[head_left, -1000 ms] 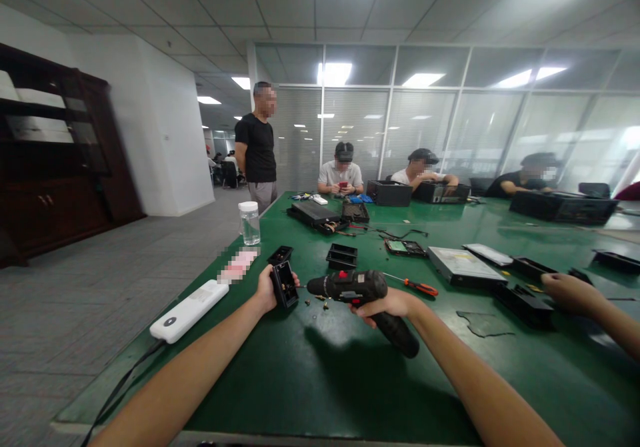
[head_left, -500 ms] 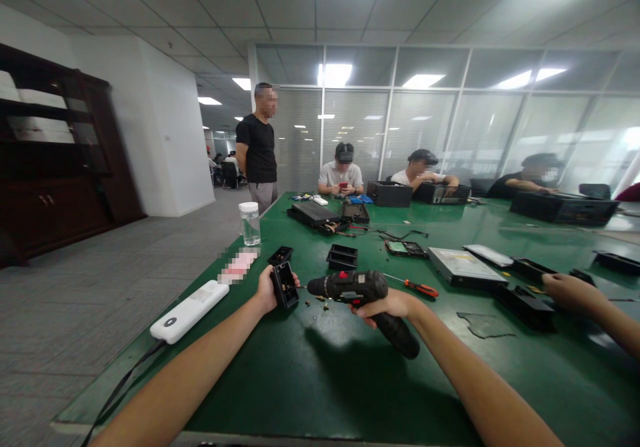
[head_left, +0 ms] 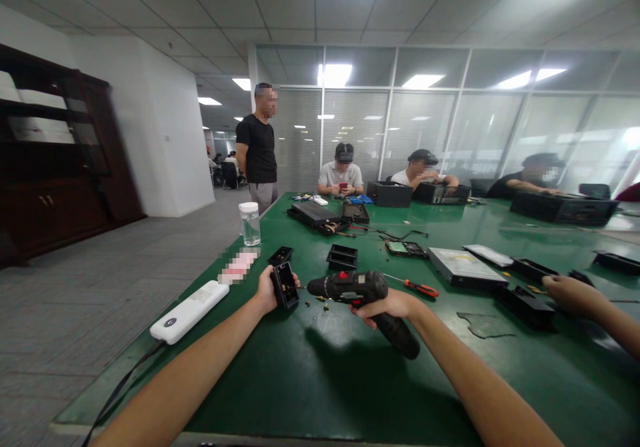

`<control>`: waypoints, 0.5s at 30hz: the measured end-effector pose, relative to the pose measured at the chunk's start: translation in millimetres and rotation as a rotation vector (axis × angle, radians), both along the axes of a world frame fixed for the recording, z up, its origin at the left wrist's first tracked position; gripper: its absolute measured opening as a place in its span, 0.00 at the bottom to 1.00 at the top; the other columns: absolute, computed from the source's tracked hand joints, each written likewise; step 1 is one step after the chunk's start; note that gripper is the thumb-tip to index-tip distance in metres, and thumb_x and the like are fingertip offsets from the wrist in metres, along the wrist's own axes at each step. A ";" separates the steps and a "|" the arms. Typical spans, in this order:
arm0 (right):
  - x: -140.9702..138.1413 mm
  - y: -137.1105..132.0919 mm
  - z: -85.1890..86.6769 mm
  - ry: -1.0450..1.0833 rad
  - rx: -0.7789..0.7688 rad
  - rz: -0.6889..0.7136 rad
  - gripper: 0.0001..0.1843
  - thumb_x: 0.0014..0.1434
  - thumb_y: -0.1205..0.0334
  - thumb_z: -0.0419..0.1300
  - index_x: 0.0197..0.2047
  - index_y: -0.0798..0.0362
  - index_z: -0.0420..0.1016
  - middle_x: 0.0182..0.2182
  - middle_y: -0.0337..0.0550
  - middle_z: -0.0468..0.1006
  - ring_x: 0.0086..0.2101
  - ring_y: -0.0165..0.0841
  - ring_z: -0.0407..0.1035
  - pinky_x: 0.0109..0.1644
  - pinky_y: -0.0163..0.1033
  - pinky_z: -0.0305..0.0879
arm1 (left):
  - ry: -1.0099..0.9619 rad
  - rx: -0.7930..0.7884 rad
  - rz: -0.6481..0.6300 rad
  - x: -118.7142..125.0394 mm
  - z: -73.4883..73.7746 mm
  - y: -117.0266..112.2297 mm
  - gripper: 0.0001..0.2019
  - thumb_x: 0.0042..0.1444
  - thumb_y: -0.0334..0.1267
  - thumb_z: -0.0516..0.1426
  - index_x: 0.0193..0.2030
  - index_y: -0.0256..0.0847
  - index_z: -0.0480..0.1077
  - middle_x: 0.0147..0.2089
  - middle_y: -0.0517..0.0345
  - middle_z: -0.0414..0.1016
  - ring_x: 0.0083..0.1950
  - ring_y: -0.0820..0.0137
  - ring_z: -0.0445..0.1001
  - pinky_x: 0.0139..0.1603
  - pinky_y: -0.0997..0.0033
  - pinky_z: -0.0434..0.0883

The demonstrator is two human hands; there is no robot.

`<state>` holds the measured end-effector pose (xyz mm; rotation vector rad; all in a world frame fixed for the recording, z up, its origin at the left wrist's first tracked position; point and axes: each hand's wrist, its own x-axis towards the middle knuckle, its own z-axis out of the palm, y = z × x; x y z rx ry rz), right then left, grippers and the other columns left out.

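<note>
My left hand [head_left: 266,291] is closed around a small black plastic box [head_left: 286,285], tilted with its open side toward the drill; brass-coloured bits show inside. My right hand [head_left: 387,304] grips the handle of a black cordless drill [head_left: 350,287] with red accents. The drill points left, its bit reaching the box's open side; whether the tip touches anything inside cannot be made out. Several small brass-coloured screws [head_left: 326,306] lie on the green table [head_left: 320,393] below the chuck. Behind my left hand lies another small black box [head_left: 281,255].
A black two-compartment tray [head_left: 343,257], an orange-handled screwdriver [head_left: 421,288] and a metal disc drive [head_left: 465,267] lie beyond the drill. On the left are a white power bank [head_left: 190,311] and a clear jar [head_left: 249,223]. Another person's hand [head_left: 570,292] works at the right.
Almost nothing differs. Both hands, the box and the drill hold nearly the same positions.
</note>
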<state>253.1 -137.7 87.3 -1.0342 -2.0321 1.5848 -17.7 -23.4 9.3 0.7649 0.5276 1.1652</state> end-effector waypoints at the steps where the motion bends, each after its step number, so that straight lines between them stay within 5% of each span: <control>1: 0.0 0.3 -0.3 0.002 -0.002 0.001 0.09 0.44 0.59 0.56 0.31 0.53 0.66 0.22 0.44 0.66 0.22 0.27 0.62 0.29 0.35 0.58 | -0.004 -0.005 0.003 0.1 0.6 -0.4 0.20 0.46 0.46 0.43 0.28 0.29 0.66 0.27 0.44 0.69 0.28 0.62 0.69 0.36 0.58 0.64; 15: -1.0 0.6 0.4 0.076 -0.008 0.035 0.08 0.44 0.61 0.56 0.30 0.53 0.65 0.21 0.43 0.66 0.21 0.26 0.61 0.28 0.35 0.58 | -0.028 -0.100 0.035 3.4 8.4 -7.0 0.20 0.47 0.45 0.42 0.28 0.30 0.66 0.25 0.45 0.69 0.27 0.62 0.69 0.33 0.59 0.65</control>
